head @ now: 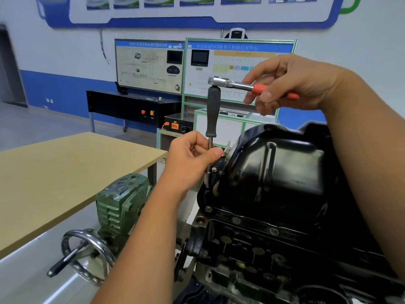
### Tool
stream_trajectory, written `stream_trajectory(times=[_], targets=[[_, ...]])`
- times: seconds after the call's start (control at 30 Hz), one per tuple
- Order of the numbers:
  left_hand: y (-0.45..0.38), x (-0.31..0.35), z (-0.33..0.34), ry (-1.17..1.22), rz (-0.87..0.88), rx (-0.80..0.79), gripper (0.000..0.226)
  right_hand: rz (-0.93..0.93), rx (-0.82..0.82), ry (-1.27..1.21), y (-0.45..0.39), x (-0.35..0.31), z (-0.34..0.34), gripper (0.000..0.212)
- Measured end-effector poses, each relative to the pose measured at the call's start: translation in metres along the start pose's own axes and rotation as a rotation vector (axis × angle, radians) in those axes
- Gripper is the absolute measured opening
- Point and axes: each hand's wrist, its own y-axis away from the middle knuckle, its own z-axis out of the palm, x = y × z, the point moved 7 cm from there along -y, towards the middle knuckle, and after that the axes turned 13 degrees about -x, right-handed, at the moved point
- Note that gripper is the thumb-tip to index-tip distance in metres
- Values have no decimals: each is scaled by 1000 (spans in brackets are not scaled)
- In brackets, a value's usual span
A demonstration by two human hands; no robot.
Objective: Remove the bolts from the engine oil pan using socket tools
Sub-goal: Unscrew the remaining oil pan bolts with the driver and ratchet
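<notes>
Tan board table point(65, 167), blue/white wall point(54, 51). Glossy black pan point(274, 172). R hand point(291, 82) fingers clamped on chrome ratchet point(232, 84); L hand point(192, 159) pinches extension point(213, 113).

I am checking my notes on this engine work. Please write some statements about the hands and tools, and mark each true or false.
1. The right hand holds the ratchet by its red handle. True.
2. The left hand rests flat on the table. False: its fingers pinch the extension bar low down.
3. The extension bar stands nearly upright. True.
4. The oil pan is green. False: it is black.
</notes>
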Motion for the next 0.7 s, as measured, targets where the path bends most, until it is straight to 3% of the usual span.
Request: stream_trajectory(times=[0.07, 0.13, 0.2, 0.33, 0.4, 0.47, 0.53, 0.63, 0.7], targets=[[0, -2, 1, 23, 13, 2, 36, 7, 250, 125, 3, 0, -14, 33], [-1, -3, 3, 75, 26, -9, 36, 36, 343, 175, 3, 3, -19, 27], [-2, -2, 4, 64, 32, 9, 37, 12, 246, 90, 0, 2, -12, 26], [-4, -4, 3, 27, 29, 60, 35, -64, -122, -129, -1, -4, 10, 47], [-3, -4, 6, 30, 45, 8, 26, -56, -40, -103, -2, 0, 3, 42], [-1, -5, 12, 51, 64, -66, 13, -5, 174, 11, -2, 4, -10, 30], [-1, -8, 15, 101, 48, -98, 15, 68, 276, 124, -2, 9, -14, 22], [-1, -11, 8, 147, 20, -69, 24, 62, 221, 43, -3, 9, -12, 24], [-1, -9, 3, 131, 38, -45, 24, -11, 22, -97, -3, 3, -1, 32]])
